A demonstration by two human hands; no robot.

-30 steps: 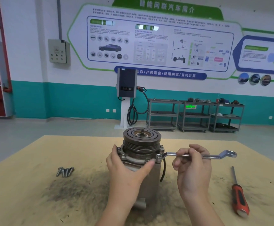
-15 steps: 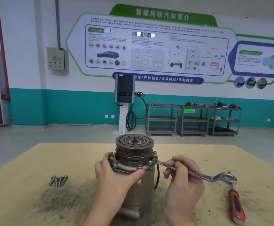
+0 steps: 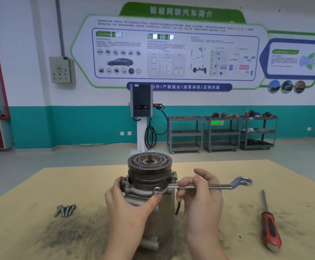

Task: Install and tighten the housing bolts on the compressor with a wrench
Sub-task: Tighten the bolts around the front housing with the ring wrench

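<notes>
The grey metal compressor with a grooved round pulley on top (image 3: 149, 184) stands upright in the middle of the flat tan bench (image 3: 40, 184). The left hand (image 3: 126, 207) lies on its left front side, the right hand (image 3: 199, 199) is just right of it. The long silver ring wrench (image 3: 218, 186) reaches from the front flange bolt to the right. The small group of loose steel bolts (image 3: 65, 210) lies well left of the compressor. The red-handled screwdriver (image 3: 270, 226) lies far right on the bench. Three grey metal shelf carts (image 3: 222, 133) stand behind, on the floor by the wall.
</notes>
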